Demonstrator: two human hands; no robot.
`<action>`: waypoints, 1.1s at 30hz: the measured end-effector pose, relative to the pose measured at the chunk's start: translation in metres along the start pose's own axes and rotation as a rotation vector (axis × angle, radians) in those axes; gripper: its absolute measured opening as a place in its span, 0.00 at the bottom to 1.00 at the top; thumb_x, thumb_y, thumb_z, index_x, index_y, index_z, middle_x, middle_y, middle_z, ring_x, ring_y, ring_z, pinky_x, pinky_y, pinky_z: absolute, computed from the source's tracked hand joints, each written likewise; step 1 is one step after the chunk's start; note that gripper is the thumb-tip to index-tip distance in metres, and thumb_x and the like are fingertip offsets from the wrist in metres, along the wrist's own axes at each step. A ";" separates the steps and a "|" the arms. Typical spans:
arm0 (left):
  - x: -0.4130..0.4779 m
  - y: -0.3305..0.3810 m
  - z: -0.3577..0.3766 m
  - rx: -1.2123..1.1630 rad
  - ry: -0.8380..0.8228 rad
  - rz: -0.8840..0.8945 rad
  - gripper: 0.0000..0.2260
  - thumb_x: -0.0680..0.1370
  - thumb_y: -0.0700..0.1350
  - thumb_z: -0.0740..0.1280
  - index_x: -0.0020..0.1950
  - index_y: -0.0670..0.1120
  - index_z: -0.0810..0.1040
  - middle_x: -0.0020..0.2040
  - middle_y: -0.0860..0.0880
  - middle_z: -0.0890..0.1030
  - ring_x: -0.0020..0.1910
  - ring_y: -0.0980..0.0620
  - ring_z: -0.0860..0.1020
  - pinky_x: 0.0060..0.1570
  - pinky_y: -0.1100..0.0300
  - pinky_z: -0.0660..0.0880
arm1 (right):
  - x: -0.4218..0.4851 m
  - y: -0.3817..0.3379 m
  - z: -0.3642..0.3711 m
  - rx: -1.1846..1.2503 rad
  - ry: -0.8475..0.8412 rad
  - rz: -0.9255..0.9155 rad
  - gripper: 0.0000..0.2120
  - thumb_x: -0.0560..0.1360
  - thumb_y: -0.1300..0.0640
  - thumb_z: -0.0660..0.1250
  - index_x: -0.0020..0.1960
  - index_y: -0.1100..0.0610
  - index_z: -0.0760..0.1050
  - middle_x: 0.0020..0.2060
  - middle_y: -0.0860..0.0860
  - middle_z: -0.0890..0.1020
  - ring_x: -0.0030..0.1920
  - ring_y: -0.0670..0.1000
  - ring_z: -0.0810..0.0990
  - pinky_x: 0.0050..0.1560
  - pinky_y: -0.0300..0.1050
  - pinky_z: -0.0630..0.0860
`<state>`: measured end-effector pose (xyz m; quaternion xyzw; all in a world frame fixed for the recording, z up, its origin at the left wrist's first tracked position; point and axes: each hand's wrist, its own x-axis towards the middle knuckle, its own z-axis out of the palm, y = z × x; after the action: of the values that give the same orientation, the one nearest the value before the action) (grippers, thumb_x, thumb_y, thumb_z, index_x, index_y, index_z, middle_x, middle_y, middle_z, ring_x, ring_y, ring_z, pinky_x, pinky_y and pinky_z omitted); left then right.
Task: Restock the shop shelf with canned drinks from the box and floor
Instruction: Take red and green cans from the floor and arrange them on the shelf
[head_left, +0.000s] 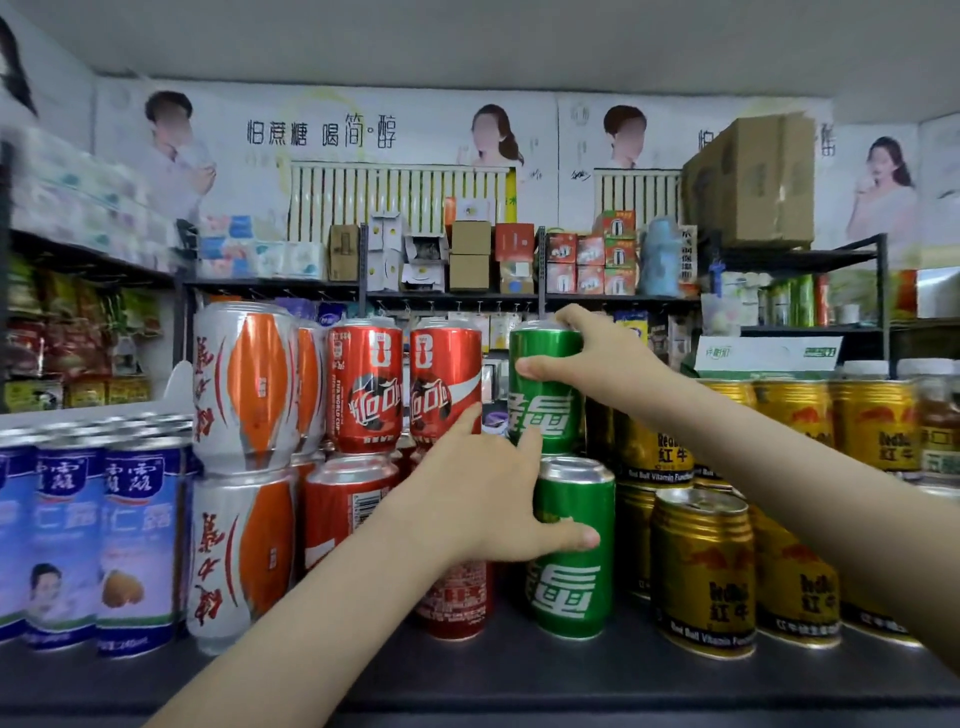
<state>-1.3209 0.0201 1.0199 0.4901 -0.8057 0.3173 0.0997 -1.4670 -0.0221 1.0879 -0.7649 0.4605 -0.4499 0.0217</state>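
On the dark shelf (519, 675) two green cans stand stacked. My right hand (597, 358) grips the upper green can (545, 405) near its top, thumb on its front and fingers over the rim. My left hand (483, 493) holds the lower green can (574, 587), thumb across its front and a finger touching the upper can's base. Red cola cans (366, 387) stand stacked just left, partly hidden by my left hand.
Orange-and-silver cans (244, 395) are stacked at the left, with blue-labelled cans (135, 540) beyond them. Gold Red Bull cans (701, 566) fill the right side. Further shelves with boxes (470, 254) and snacks stand behind.
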 end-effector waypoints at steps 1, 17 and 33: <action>0.000 0.000 -0.001 -0.034 -0.010 0.000 0.40 0.70 0.75 0.51 0.67 0.44 0.63 0.44 0.49 0.80 0.53 0.50 0.77 0.74 0.49 0.49 | 0.001 0.000 0.000 -0.041 -0.001 -0.014 0.26 0.70 0.44 0.71 0.63 0.51 0.68 0.49 0.47 0.75 0.45 0.45 0.76 0.42 0.39 0.74; 0.001 -0.004 -0.002 -0.112 -0.027 0.062 0.39 0.70 0.73 0.56 0.69 0.47 0.53 0.54 0.49 0.81 0.58 0.50 0.75 0.71 0.56 0.51 | 0.008 0.000 -0.011 -0.077 0.013 -0.082 0.22 0.70 0.53 0.74 0.61 0.54 0.73 0.55 0.51 0.77 0.50 0.49 0.75 0.37 0.34 0.68; -0.014 0.000 0.029 0.025 0.405 0.222 0.37 0.73 0.69 0.53 0.73 0.47 0.64 0.66 0.46 0.75 0.63 0.49 0.75 0.67 0.48 0.68 | -0.005 0.008 -0.014 -0.391 -0.114 -0.304 0.42 0.68 0.53 0.75 0.75 0.51 0.56 0.71 0.48 0.63 0.71 0.48 0.60 0.66 0.41 0.60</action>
<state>-1.3099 0.0128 0.9910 0.3260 -0.8143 0.4282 0.2176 -1.4830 -0.0173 1.0894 -0.8392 0.4166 -0.3063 -0.1685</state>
